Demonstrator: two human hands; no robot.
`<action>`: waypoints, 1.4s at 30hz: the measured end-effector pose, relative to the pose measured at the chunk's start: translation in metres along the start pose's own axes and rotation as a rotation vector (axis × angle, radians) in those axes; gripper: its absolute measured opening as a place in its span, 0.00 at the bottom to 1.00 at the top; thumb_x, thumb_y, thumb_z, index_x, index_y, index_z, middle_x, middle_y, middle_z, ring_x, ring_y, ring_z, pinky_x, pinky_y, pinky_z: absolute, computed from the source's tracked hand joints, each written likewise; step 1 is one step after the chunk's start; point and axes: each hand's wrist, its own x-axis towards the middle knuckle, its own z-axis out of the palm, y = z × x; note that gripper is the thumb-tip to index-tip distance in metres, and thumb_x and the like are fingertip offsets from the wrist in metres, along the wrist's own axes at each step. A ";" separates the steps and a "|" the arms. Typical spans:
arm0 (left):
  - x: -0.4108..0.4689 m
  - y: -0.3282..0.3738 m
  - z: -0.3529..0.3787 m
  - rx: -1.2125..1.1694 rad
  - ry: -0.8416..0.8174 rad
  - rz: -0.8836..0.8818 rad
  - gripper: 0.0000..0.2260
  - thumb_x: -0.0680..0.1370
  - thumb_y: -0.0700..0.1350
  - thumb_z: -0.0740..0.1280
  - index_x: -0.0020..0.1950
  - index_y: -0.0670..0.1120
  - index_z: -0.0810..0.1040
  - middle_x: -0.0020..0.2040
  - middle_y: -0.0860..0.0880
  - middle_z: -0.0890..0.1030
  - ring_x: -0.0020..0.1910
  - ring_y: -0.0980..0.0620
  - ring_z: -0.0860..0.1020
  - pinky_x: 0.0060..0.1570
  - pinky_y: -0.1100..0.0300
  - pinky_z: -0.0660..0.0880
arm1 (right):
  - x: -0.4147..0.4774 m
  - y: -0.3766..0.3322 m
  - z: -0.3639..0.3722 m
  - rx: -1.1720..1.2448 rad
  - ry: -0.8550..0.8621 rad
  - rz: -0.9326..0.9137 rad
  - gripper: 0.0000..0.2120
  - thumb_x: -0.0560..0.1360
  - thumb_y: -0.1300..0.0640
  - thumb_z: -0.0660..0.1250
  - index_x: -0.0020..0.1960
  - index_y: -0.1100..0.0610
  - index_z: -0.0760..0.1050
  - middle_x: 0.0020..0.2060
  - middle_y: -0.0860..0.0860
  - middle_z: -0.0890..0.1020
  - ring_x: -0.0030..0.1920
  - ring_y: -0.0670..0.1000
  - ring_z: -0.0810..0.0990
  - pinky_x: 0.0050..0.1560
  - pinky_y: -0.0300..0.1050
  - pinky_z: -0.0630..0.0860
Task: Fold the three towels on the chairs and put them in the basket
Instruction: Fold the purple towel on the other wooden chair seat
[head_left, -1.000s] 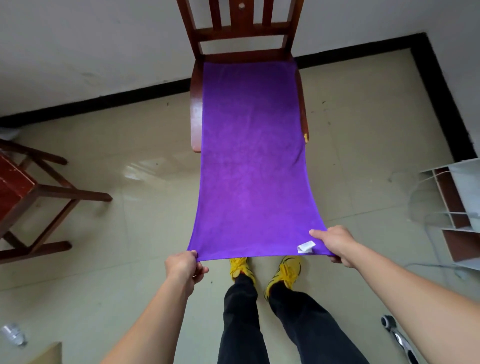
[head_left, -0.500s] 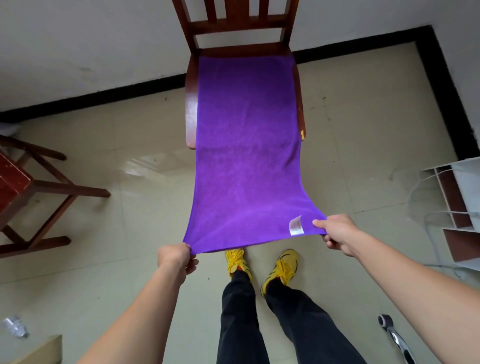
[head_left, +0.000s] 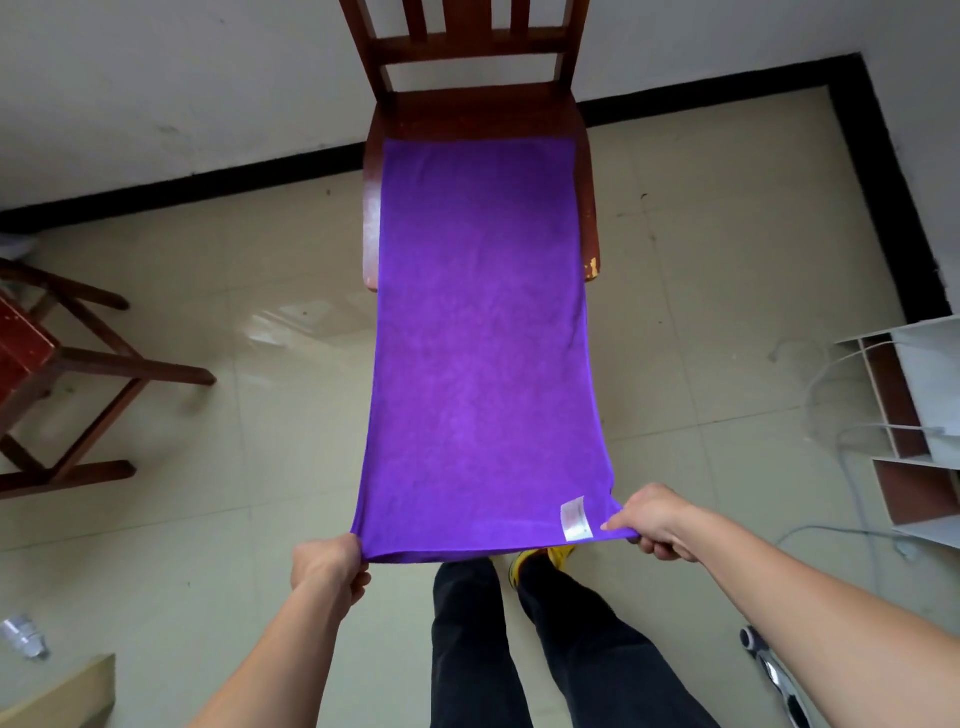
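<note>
A purple towel (head_left: 478, 338) lies stretched flat from the seat of a brown wooden chair (head_left: 470, 111) towards me. Its far end rests on the seat, a little short of the chair back. My left hand (head_left: 327, 564) pinches the near left corner. My right hand (head_left: 657, 519) pinches the near right corner, beside a small white label (head_left: 575, 518). The near half of the towel hangs in the air above my legs and yellow shoes. No basket is in view.
A second dark wooden chair (head_left: 57, 374) stands at the left edge. White shelf panels (head_left: 924, 415) and a cable lie at the right. A plastic bottle (head_left: 23, 636) and a cardboard corner (head_left: 67, 696) sit at the lower left. The wall is behind the chair.
The towel has slid towards me, so a strip of bare seat now shows at the chair back. Both hands kept hold of their corners and the label lies flat.
</note>
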 end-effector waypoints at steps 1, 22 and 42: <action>-0.001 0.000 0.000 -0.007 -0.001 -0.001 0.04 0.73 0.34 0.61 0.40 0.36 0.75 0.31 0.41 0.76 0.26 0.47 0.73 0.29 0.60 0.71 | 0.001 0.001 0.001 0.004 -0.004 -0.002 0.11 0.73 0.58 0.69 0.34 0.58 0.72 0.23 0.51 0.70 0.19 0.46 0.63 0.20 0.32 0.59; -0.053 0.231 0.011 -0.516 -0.400 0.494 0.09 0.79 0.32 0.58 0.44 0.39 0.76 0.41 0.41 0.78 0.38 0.48 0.79 0.35 0.65 0.79 | -0.036 -0.168 -0.146 1.052 0.169 -0.550 0.06 0.77 0.62 0.65 0.42 0.59 0.78 0.33 0.53 0.76 0.26 0.46 0.72 0.25 0.36 0.71; 0.083 0.346 0.080 0.960 -0.142 0.927 0.11 0.77 0.42 0.64 0.53 0.37 0.80 0.50 0.34 0.80 0.51 0.35 0.77 0.46 0.53 0.71 | 0.103 -0.288 -0.156 -0.040 0.635 -0.480 0.14 0.75 0.53 0.68 0.31 0.53 0.75 0.30 0.52 0.77 0.38 0.56 0.76 0.40 0.45 0.69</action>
